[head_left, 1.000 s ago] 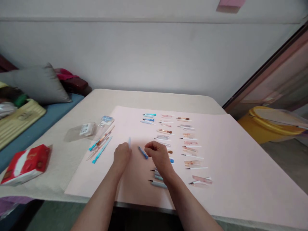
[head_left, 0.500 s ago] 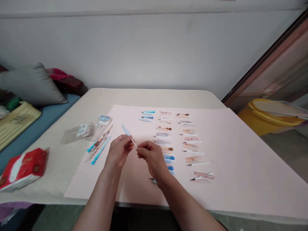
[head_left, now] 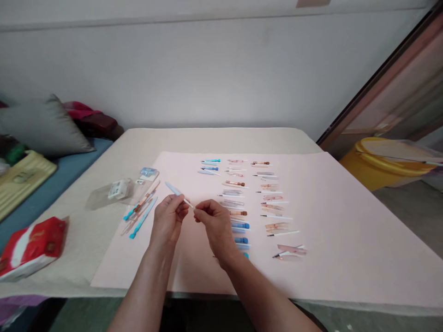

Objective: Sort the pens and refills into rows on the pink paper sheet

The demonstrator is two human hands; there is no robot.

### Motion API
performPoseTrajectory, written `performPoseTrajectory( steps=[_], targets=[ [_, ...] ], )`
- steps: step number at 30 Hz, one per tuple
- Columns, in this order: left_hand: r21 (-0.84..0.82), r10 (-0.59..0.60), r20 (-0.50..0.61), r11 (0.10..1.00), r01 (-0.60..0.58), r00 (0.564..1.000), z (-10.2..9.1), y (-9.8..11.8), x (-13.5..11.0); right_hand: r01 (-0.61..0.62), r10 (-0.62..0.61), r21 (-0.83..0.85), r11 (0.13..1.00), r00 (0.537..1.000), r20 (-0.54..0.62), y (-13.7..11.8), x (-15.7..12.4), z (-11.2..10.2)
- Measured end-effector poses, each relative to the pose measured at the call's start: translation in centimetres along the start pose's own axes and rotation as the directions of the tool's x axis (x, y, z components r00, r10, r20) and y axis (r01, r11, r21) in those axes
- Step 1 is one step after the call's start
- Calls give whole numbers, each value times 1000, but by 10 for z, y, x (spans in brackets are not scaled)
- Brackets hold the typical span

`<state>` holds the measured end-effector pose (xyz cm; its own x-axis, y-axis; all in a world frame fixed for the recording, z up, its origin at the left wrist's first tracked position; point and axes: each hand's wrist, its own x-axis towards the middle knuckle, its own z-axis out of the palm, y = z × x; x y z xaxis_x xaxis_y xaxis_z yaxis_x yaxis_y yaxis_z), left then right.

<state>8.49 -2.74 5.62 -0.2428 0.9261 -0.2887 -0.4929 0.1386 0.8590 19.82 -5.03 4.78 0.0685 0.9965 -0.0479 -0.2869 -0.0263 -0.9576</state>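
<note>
My left hand (head_left: 168, 219) is closed on a pale blue pen barrel (head_left: 173, 189) that juts up and to the left, its white refill tip pointing right. My right hand (head_left: 214, 221) pinches that tip (head_left: 189, 203), fingers pressed together. Both hands hover over a pink paper sheet (head_left: 328, 221). Rows of pen parts and refills (head_left: 266, 203) lie on the sheet just right of my right hand. A bundle of blue and orange pens (head_left: 141, 212) lies to the left of my left hand.
A clear plastic packet with a white box (head_left: 116, 190) and a small blue pack (head_left: 149, 173) lie on the beige table (head_left: 104, 180). A red tissue pack (head_left: 29, 246) sits near the left edge. Cushions on a bench (head_left: 44, 129) stand at left, a yellow tub (head_left: 384, 161) at right.
My hands have lifted off the sheet and come together. The left has raised the pale blue pen; the right has let go of a darker blue part and now pinches the refill tip.
</note>
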Motion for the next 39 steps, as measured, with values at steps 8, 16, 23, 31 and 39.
performPoseTrajectory(
  steps=[8, 16, 23, 31, 39],
  targets=[
    [78, 108, -47, 991, -104, 993, 7, -2, -6, 9, -14, -52, 999, 995, -99, 2, -2, 2],
    [103, 131, -68, 987, -124, 989, 11, -6, -12, 15, -27, -74, 997, 986, -163, 7, -4, 2],
    [110, 143, -67, 985, -135, 988, 12, -8, -13, 6, -25, -123, 992, 987, -160, 6, -5, 1],
    [113, 113, -53, 988, -107, 992, 10, -9, -9, 11, -21, -91, 996, 994, -110, 13, -5, -3],
    [83, 83, -13, 993, -82, 996, 10, -7, -11, -3, 2, -29, 1000, 1000, -23, 15, -4, -5]
  ],
)
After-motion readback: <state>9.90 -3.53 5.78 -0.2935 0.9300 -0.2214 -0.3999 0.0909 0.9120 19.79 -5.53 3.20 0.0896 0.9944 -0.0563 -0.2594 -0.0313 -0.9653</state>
